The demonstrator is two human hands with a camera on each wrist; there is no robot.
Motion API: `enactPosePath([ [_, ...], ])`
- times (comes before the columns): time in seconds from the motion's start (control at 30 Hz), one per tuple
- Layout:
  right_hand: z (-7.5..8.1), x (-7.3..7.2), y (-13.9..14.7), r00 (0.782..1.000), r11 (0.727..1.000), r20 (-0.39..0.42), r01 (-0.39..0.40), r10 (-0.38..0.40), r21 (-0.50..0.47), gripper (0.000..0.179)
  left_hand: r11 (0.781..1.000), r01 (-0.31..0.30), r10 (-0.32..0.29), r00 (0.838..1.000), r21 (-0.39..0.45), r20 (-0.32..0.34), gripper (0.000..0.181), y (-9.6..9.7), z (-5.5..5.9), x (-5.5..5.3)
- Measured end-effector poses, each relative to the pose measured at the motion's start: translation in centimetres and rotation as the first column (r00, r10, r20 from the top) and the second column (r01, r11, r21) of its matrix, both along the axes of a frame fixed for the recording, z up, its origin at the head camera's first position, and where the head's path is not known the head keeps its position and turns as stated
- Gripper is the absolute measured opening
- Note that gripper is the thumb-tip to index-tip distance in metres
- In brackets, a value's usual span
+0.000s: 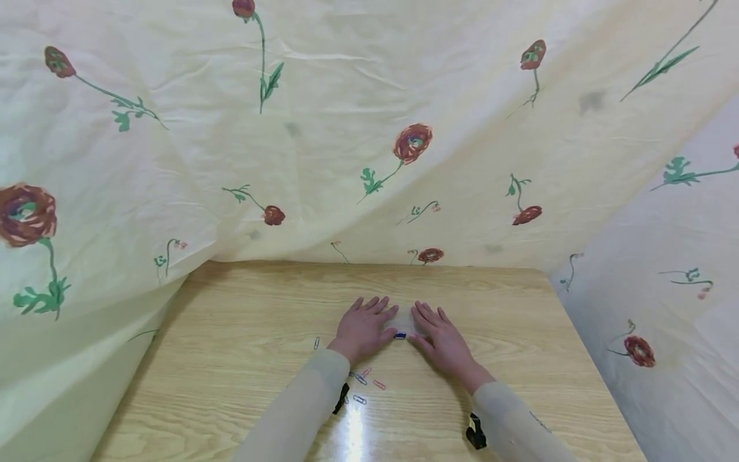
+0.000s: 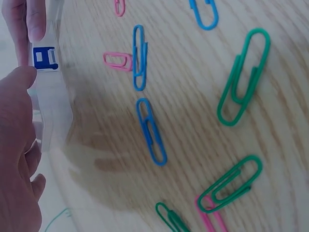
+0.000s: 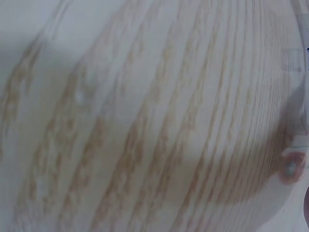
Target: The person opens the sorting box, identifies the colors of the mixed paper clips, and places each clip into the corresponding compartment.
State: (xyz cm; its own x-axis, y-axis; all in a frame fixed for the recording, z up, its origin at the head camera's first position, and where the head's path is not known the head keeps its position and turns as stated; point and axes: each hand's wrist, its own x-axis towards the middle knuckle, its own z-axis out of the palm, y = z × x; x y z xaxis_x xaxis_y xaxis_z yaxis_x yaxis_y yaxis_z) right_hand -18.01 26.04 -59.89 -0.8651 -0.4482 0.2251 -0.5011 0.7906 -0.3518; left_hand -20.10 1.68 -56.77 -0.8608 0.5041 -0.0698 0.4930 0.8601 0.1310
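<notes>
A small clear plastic box (image 1: 402, 316) with a blue latch (image 1: 400, 335) at its front lies between my two hands. My left hand (image 1: 362, 328) is at its left side, fingers straight and spread, thumb tip beside the latch. My right hand (image 1: 441, 337) rests along the right side, fingers extended, thumb pointing at the latch. The left wrist view has the latch (image 2: 46, 58) between the left thumb (image 2: 21, 79) and the right hand's fingertips (image 2: 36, 24). The right wrist view catches only a sliver of the box (image 3: 292, 60) at its edge.
Several paper clips lie nearer me on the wooden table (image 1: 242, 333), among them a blue one (image 2: 151, 131), a green one (image 2: 244, 77) and a pink one (image 1: 379, 385). One clip (image 1: 316, 343) is left of my left hand. Flowered cloth (image 1: 323, 160) hangs behind and beside the table.
</notes>
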Motion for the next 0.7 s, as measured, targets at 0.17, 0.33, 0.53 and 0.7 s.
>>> enactPosePath([
  [0.17,-0.33,0.12,-0.08,1.000,1.000,-0.025,0.001,-0.001,-0.009,0.069,0.999,-0.009,0.008,1.000,0.043,0.023,0.060,-0.09,-0.17,0.25],
  [0.33,-0.46,0.26,-0.10,0.999,1.000,-0.043,0.003,-0.004,-0.015,0.069,0.999,-0.002,0.001,1.000,0.054,0.018,0.060,-0.13,0.09,0.37],
  [0.53,-0.26,0.47,-0.28,0.999,1.000,-0.041,0.007,-0.007,-0.013,0.069,0.999,0.005,-0.005,1.000,0.037,0.003,0.060,-0.22,-0.05,0.39],
  [0.7,-0.29,0.69,-0.44,0.999,1.000,-0.048,0.006,-0.007,-0.025,0.068,1.000,0.005,-0.005,1.000,0.023,0.006,0.060,-0.27,-0.33,0.41],
])
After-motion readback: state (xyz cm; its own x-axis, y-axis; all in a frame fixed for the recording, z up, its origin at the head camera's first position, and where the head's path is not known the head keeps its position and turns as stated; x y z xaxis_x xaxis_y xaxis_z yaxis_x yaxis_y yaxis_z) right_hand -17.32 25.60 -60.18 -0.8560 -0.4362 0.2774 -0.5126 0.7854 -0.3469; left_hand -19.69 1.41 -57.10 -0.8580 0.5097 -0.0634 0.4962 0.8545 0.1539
